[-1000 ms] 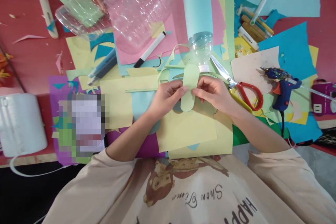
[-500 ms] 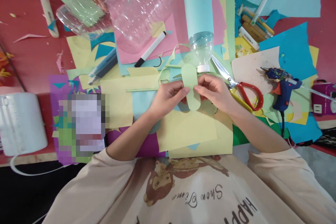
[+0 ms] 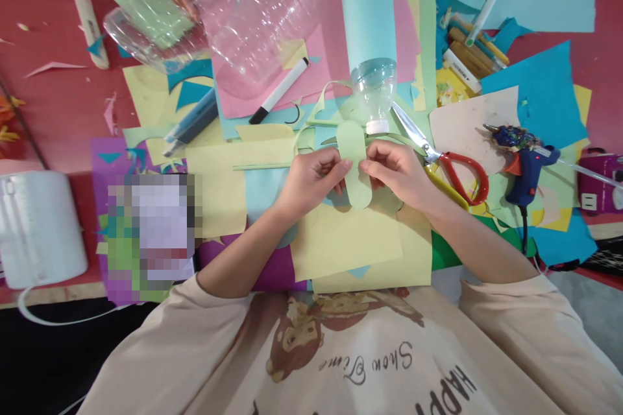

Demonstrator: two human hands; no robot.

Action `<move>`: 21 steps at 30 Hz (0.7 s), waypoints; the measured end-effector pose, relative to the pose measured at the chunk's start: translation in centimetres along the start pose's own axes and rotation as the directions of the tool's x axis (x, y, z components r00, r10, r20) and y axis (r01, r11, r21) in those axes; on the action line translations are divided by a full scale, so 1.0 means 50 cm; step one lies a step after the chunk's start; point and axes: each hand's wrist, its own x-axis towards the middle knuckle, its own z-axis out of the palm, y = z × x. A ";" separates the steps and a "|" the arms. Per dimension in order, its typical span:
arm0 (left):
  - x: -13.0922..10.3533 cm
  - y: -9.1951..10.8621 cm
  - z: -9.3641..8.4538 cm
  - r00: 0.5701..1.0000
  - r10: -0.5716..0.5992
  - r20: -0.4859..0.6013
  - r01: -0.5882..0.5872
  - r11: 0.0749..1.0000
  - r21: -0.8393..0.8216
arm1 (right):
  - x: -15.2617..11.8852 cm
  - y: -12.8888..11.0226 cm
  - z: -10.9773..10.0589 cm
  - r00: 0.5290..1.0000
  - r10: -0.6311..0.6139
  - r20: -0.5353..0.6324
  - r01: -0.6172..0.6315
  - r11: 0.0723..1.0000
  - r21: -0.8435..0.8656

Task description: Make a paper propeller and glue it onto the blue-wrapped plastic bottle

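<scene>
A pale green paper strip with rounded ends (image 3: 357,172) stands lengthwise between my hands. My left hand (image 3: 314,181) pinches its left edge with the thumb in front; the other fingers curl behind. On the opposite edge, my right hand (image 3: 399,175) grips the strip the same way. Just beyond lies a clear plastic bottle wrapped in light blue paper (image 3: 370,32), its white cap (image 3: 377,126) toward me. Red-handled scissors (image 3: 462,175) rest open to the right of my right hand. Green paper offcuts (image 3: 311,133) lie behind the strip.
Yellow sheets (image 3: 350,243) cover the table in front of me. At right sits a blue hot glue gun (image 3: 525,168). A black-and-white marker (image 3: 280,91), grey-blue markers (image 3: 195,120) and clear plastic packaging (image 3: 263,13) lie further back. A white case (image 3: 41,230) is at far left.
The paper strip has shifted very slightly toward me. Both hands keep their hold on its edges, and the things around it stay where they were.
</scene>
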 end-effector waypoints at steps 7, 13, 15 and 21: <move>-0.002 -0.004 0.000 0.999 0.034 0.039 -0.035 0.999 0.030 | -0.001 0.010 0.005 0.999 0.018 0.030 -0.018 1.000 -0.020; -0.001 -0.007 0.001 0.996 0.084 0.036 -0.086 0.995 0.051 | -0.002 0.011 0.007 1.000 -0.019 -0.010 0.018 1.000 -0.024; -0.001 -0.008 0.002 0.996 0.086 0.025 -0.087 0.995 0.047 | -0.001 0.010 0.006 1.000 -0.025 -0.008 0.025 0.999 -0.033; 0.000 -0.015 0.003 0.986 0.162 -0.038 -0.161 0.986 0.034 | 0.000 0.006 0.006 1.000 0.010 0.014 -0.010 1.000 0.012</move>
